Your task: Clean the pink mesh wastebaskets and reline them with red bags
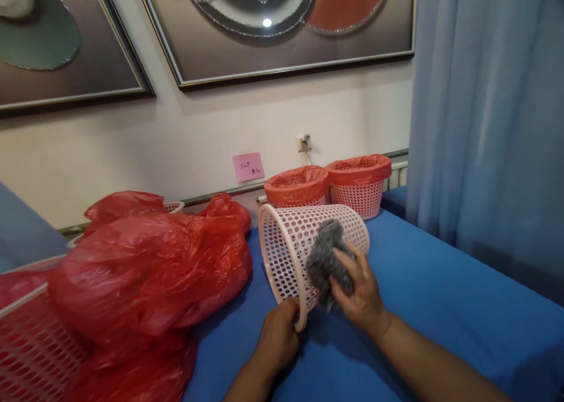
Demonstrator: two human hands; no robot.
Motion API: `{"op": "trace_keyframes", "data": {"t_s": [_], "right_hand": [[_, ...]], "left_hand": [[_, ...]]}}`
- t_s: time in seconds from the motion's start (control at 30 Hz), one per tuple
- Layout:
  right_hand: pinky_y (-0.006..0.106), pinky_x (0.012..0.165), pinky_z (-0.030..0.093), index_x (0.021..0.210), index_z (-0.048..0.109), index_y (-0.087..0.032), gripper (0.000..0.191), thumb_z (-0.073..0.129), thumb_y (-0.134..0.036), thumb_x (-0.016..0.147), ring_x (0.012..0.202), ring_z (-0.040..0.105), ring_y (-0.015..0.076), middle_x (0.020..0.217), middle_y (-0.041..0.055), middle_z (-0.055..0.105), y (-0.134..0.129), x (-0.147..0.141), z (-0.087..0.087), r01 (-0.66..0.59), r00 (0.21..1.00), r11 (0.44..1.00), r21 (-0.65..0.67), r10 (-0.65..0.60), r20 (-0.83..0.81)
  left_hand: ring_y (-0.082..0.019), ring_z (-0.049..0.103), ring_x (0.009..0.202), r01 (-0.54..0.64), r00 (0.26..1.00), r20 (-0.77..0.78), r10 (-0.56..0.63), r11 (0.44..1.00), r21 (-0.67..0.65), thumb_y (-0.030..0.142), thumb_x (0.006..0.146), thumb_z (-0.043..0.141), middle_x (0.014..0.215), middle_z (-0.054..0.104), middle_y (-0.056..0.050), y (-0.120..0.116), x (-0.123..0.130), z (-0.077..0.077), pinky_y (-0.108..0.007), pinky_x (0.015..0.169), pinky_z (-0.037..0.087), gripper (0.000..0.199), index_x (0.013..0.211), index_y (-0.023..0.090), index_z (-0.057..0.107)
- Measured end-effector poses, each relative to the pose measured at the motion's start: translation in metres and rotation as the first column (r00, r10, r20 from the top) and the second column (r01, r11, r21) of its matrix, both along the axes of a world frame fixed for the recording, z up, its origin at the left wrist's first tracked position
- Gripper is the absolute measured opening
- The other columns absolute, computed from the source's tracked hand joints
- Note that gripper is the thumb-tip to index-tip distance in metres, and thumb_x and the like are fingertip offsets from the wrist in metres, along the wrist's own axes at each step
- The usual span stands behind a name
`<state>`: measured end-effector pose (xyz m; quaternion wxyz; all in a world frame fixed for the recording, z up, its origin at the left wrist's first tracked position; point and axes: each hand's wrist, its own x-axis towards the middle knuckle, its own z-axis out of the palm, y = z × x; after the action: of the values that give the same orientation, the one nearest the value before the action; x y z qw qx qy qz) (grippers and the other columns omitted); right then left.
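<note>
A pale pink perforated plastic wastebasket (304, 225) lies on its side, its mouth facing left, over a blue-covered bed (423, 284). My left hand (278, 333) is closed on the lower part of its rim. In my right hand (362, 287) is a bunched grey cloth (330, 261), pressed against the basket's outer wall. The fingertips of that hand show on top of the cloth. The left fingers are partly hidden behind the rim.
Red plastic bags (163, 267) bulge over baskets at the left. Two wastebaskets with red liners, one nearer (297, 186) and one farther right (359, 193), stand by the wall. A blue curtain (480, 108) hangs at the right. A pink note (248, 167) and a socket (304, 143) are on the wall.
</note>
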<state>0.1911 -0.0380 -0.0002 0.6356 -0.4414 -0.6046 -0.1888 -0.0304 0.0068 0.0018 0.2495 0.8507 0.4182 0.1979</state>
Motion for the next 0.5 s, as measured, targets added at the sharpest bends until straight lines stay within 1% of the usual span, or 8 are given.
{"op": "trace_keyframes", "data": {"t_s": [0.07,0.1,0.17,0.23,0.3,0.37,0.43,0.5], "right_hand": [[0.056,0.107,0.056,0.148,0.051,-0.026,0.053,0.061,-0.022,0.097,0.129,0.061,0.0317,0.138,0.0150,0.056,0.011,0.017,-0.001,0.055,0.991,0.996,-0.070,-0.064,-0.120],[0.056,0.107,0.056,0.147,0.052,-0.026,0.051,0.061,-0.023,0.097,0.128,0.062,0.0315,0.137,0.0149,0.057,0.014,0.024,-0.001,0.054,0.988,0.995,-0.080,-0.065,-0.140],[0.055,0.107,0.056,0.146,0.053,-0.026,0.051,0.061,-0.023,0.096,0.128,0.062,0.0314,0.138,0.0153,0.057,0.013,0.030,-0.001,0.004,0.995,0.998,-0.063,-0.011,-0.097],[0.052,0.105,0.058,0.148,0.051,-0.025,0.055,0.062,-0.023,0.094,0.130,0.061,0.0314,0.142,0.0163,0.055,0.005,0.025,0.001,-0.092,0.995,0.995,-0.040,0.093,0.022],[0.048,0.101,0.061,0.149,0.050,-0.024,0.060,0.063,-0.024,0.091,0.127,0.063,0.0313,0.143,0.0171,0.054,-0.005,0.014,0.003,-0.190,0.970,0.981,-0.034,0.193,0.150],[0.046,0.095,0.064,0.150,0.050,-0.024,0.064,0.063,-0.026,0.087,0.120,0.067,0.0304,0.141,0.0167,0.055,-0.013,0.003,0.005,-0.264,0.934,0.964,-0.030,0.263,0.242],[0.044,0.090,0.066,0.149,0.050,-0.025,0.066,0.064,-0.027,0.084,0.113,0.070,0.0294,0.137,0.0154,0.059,-0.016,-0.004,0.006,-0.300,0.914,0.954,-0.015,0.291,0.282],[0.043,0.089,0.066,0.148,0.052,-0.027,0.067,0.064,-0.027,0.083,0.112,0.070,0.0291,0.136,0.0143,0.061,-0.013,-0.005,0.004,-0.308,0.912,0.952,0.003,0.294,0.284]], "left_hand": [[-0.024,0.070,0.093,-0.024,1.000,0.004,0.024,1.000,0.004,0.006,0.077,0.056,0.099,0.075,-0.005,0.000,-0.001,-0.003,-0.033,0.084,0.051,0.029,0.099,0.020,0.070],[-0.024,0.069,0.091,-0.034,0.999,-0.001,0.034,0.999,0.005,0.007,0.075,0.058,0.096,0.074,-0.005,0.000,-0.002,-0.005,-0.033,0.083,0.051,0.029,0.099,0.020,0.069],[-0.024,0.068,0.087,-0.036,0.999,0.009,0.036,0.999,0.002,0.010,0.074,0.063,0.095,0.073,-0.005,-0.004,-0.001,-0.006,-0.033,0.081,0.051,0.038,0.110,0.019,0.066],[-0.026,0.069,0.094,-0.005,0.995,0.097,0.004,1.000,0.008,0.021,0.078,0.069,0.107,0.074,-0.008,-0.009,0.000,-0.002,-0.036,0.086,0.053,0.055,0.131,0.018,0.059],[-0.029,0.069,0.104,0.054,0.961,0.271,-0.059,0.998,0.026,0.039,0.084,0.071,0.122,0.072,-0.011,-0.016,0.003,0.011,-0.039,0.093,0.053,0.064,0.142,0.018,0.053],[-0.031,0.068,0.107,0.106,0.887,0.449,-0.112,0.994,0.039,0.053,0.088,0.067,0.126,0.071,-0.012,-0.020,0.009,0.030,-0.040,0.094,0.054,0.060,0.136,0.017,0.060],[-0.029,0.069,0.100,0.124,0.831,0.543,-0.121,0.992,0.032,0.059,0.091,0.063,0.115,0.074,-0.011,-0.020,0.017,0.052,-0.038,0.090,0.055,0.054,0.123,0.017,0.067],[-0.027,0.069,0.092,0.099,0.840,0.534,-0.099,0.995,0.029,0.058,0.091,0.065,0.099,0.075,-0.008,-0.016,0.023,0.069,-0.034,0.083,0.055,0.049,0.112,0.015,0.072]]}}
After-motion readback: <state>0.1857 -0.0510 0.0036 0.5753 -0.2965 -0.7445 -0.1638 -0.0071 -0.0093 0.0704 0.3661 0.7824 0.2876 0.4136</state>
